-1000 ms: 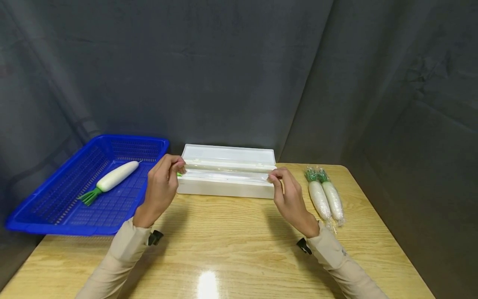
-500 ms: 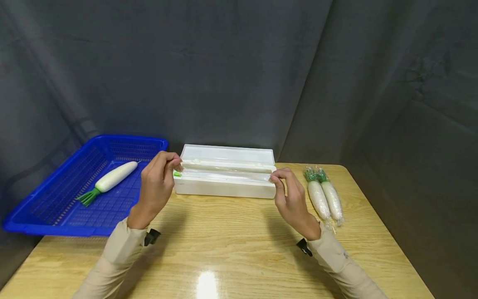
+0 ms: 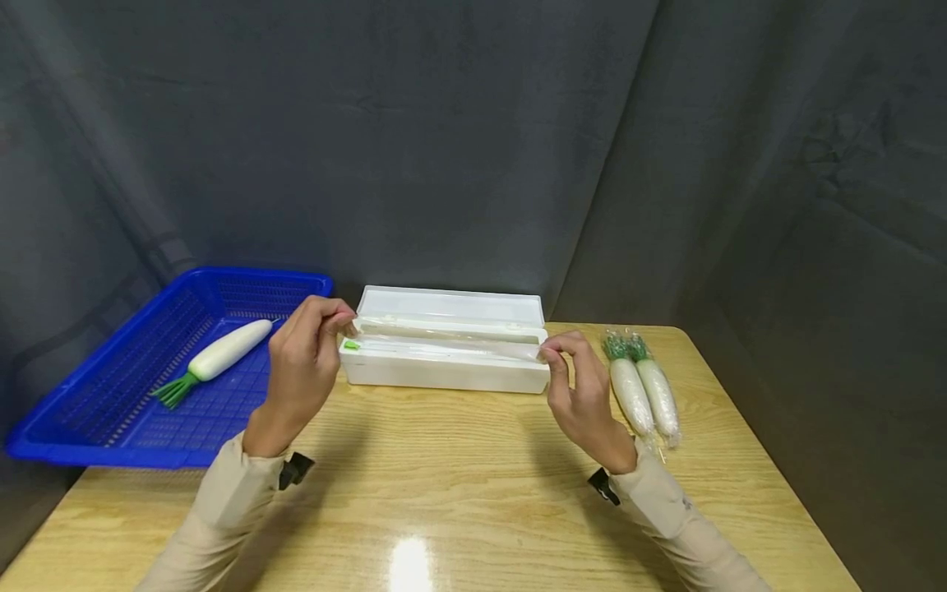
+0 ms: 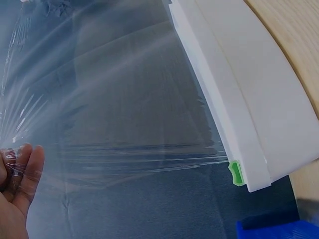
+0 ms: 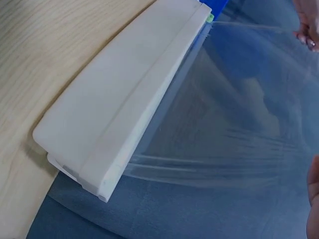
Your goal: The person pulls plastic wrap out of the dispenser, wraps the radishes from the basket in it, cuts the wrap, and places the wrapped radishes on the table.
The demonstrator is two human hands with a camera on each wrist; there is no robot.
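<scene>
My left hand (image 3: 305,366) pinches one corner of a sheet of clear plastic wrap (image 4: 134,94). The opposite corner is pinched by my right hand (image 3: 583,395), and the sheet stretches taut between them. In both wrist views the wrap runs back to a white plastic wrap dispenser (image 3: 444,372), creased along its sides. The dispenser's lid (image 3: 453,307) stands raised at the back. A green slide cutter (image 4: 237,173) sits at the left end of its front edge. In the right wrist view only part of the right-hand fingers (image 5: 314,199) shows.
On the left, a blue plastic basket (image 3: 170,456) holds a white radish (image 3: 229,349) with green stalks. At the table's right side lie two wrapped radishes (image 3: 630,399) side by side. The wooden table (image 3: 459,485) spreads in front, and a dark grey curtain (image 3: 414,148) hangs behind.
My left hand has moved left and slightly up, my right hand slightly right, so they stand farther apart with the wrap between them. The green slide cutter now shows fully.
</scene>
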